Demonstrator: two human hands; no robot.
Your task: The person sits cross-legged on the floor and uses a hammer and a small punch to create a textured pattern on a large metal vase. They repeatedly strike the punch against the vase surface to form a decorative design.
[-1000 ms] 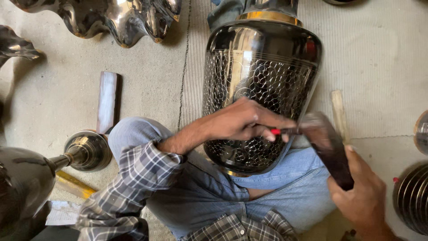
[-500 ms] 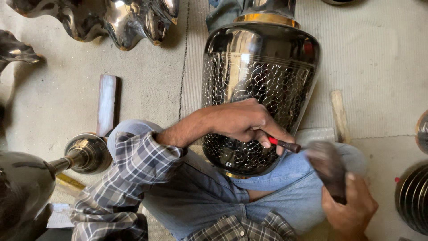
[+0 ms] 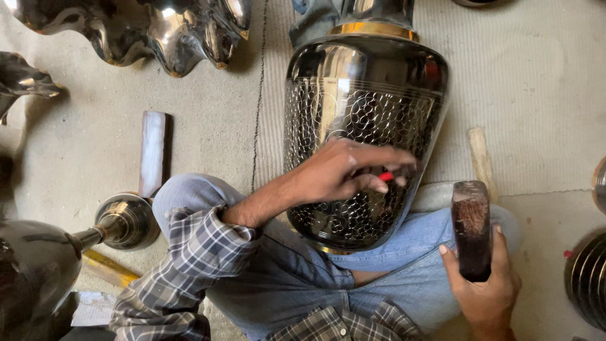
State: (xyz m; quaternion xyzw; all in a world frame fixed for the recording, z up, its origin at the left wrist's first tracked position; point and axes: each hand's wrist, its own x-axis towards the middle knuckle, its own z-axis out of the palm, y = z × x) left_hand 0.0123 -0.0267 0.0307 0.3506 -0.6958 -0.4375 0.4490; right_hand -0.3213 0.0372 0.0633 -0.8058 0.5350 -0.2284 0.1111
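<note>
A person sits on a pale concrete floor (image 3: 208, 126), seen from above, with a vase across the lap.

At far left a dark polished metal vessel with a narrow neck and flared foot (image 3: 120, 221) lies on its side; its inside cannot be seen. A flat strip of worn wood (image 3: 153, 153) lies on the floor just above it. Along the top left sits a shiny wavy-edged metal bowl (image 3: 158, 28), its hollow showing only reflections.

In the middle lies the large dark polished metal vase with a gold band at its neck (image 3: 363, 82). It rests tilted on the blue-jeaned legs, base toward the person, neck pointing away toward the top of the view, so its long axis runs nearly straight up and down the picture. The shoulder is smooth and mirror-bright; the belly is covered in a fine engraved pattern of small rounded cells. Its mouth is out of view, so any contents cannot be told.

The left hand (image 3: 344, 173), in a checked sleeve, rests on the engraved belly, fingers (image 3: 372, 184) pinched closed around a thin red-handled tool (image 3: 387, 177) whose tip touches the metal.

At lower right the right hand (image 3: 486, 284) grips a dark, worn wooden mallet (image 3: 471, 230), fingers wrapped around it, held just beside the vase. A pale wooden stick (image 3: 481, 161) lies on the woven mat behind. A ribbed dark metal vessel (image 3: 587, 287) sits at the right edge.
</note>
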